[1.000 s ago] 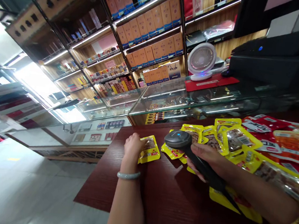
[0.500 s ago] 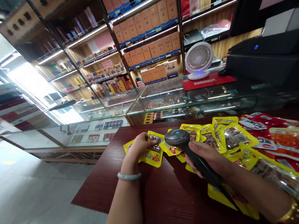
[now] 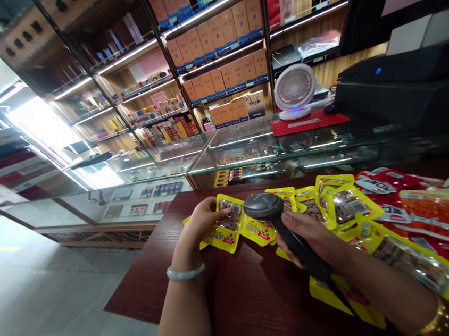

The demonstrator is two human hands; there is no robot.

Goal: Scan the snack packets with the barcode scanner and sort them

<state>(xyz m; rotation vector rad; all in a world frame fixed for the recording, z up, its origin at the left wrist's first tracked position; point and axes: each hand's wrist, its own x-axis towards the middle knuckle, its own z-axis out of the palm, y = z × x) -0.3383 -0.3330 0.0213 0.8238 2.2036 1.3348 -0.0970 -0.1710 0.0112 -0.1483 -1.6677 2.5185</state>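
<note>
My right hand (image 3: 309, 234) is wrapped around the handle of a black barcode scanner (image 3: 264, 206), its head pointing left. Between thumb and fingers, my left hand (image 3: 202, 220) pinches a yellow snack packet (image 3: 228, 238) with a clear window showing brown pieces. Just left of the scanner's head, the packet's printed label faces up. Beneath my left hand, the edge of another yellow packet sticks out. More yellow snack packets (image 3: 351, 205) lie in an overlapping heap behind and beyond my right hand, some partly hidden by the scanner and my forearm.
All of this is on a dark red wooden table (image 3: 257, 310). Red and orange packets (image 3: 428, 213) are piled at the right. Behind stand a glass display counter (image 3: 250, 152), a small white fan (image 3: 295, 90) on a red mat, a black machine (image 3: 408, 96) and shelves of boxes.
My left hand has shifted slightly left with the packet, and more of the packet's front shows. The scanner has hardly moved in my right hand. The view has turned a little.
</note>
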